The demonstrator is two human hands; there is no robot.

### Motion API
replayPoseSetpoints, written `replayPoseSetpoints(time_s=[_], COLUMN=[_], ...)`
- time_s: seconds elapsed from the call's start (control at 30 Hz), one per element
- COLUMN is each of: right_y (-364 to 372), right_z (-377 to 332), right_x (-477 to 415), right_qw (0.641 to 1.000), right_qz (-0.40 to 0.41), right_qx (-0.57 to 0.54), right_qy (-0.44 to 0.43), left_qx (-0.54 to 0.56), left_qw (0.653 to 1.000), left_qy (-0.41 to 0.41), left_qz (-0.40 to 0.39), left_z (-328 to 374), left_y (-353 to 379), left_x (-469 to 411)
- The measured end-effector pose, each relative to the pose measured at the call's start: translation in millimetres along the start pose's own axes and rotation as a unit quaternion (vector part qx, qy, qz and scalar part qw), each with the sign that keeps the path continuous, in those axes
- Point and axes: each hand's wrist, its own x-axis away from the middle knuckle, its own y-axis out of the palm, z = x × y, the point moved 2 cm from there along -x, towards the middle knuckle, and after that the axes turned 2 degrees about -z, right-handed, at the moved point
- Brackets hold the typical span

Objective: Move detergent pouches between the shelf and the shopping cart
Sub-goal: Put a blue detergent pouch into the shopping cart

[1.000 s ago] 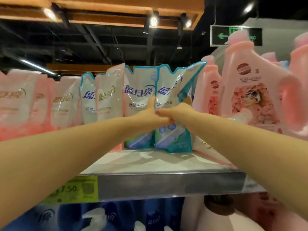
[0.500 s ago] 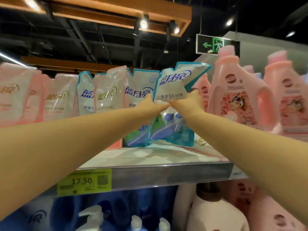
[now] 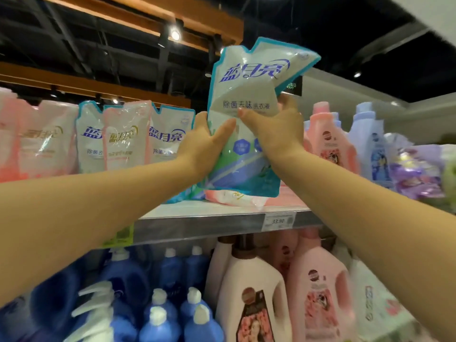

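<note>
A teal-edged white detergent pouch (image 3: 249, 95) with blue lettering is lifted clear above the top shelf (image 3: 217, 225), upright and tilted slightly right. My left hand (image 3: 204, 146) grips its lower left side, thumb across the front. My right hand (image 3: 274, 127) grips its right side, fingers curled round the edge. More pouches stand in a row on the shelf to the left: a teal one (image 3: 170, 137), a pink one (image 3: 125, 137) and another teal one (image 3: 88, 137). A pink pouch (image 3: 234, 196) lies flat under the held one. No shopping cart is in view.
Pink bottles (image 3: 328, 141) and a light blue bottle (image 3: 370, 141) stand on the shelf at right. Below are blue pump bottles (image 3: 160, 304) and pink jugs (image 3: 318, 297). Price tags (image 3: 278, 220) hang on the shelf front.
Both hands have pulled the teal pouch out of the row, raising it up and toward me; the view has swung right and down.
</note>
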Motion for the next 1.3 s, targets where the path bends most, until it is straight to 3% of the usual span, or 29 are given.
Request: replayPoseSetpoints(time_s=[0.2,0.4,0.63,0.83,1.03,1.3], right_y=[-97.5,-242.1,-426.5,-578.0,-712.3,-796.6], right_z=[-34.7,-59.4,-48.6,7.5,108.0,247.0], right_x=[39.2,101.8,182.3,265.5,373.4,523.1], right_qw=[0.999,0.993,0.965,0.901,0.800,0.686], right_qz=[0.026,0.061,0.129,0.221,0.307,0.278], right_qx=[-0.006,0.102,0.207,0.298,0.343,0.311], right_qy=[-0.026,-0.004,0.099,0.228,0.386,0.596], left_qx=[0.051,0.134,0.164,0.186,0.155,0.027], left_qw=[0.998,0.987,0.962,0.911,0.828,0.719], left_qy=[0.033,0.052,-0.012,-0.034,-0.089,-0.217], left_qz=[-0.016,-0.066,-0.216,-0.366,-0.531,-0.659], left_z=[79.6,163.4,238.3,273.7,263.0,189.8], left_y=[37.7,123.5,271.6,417.6,574.6,693.4], left_x=[62.3,155.1,269.9,389.7,532.4,708.0])
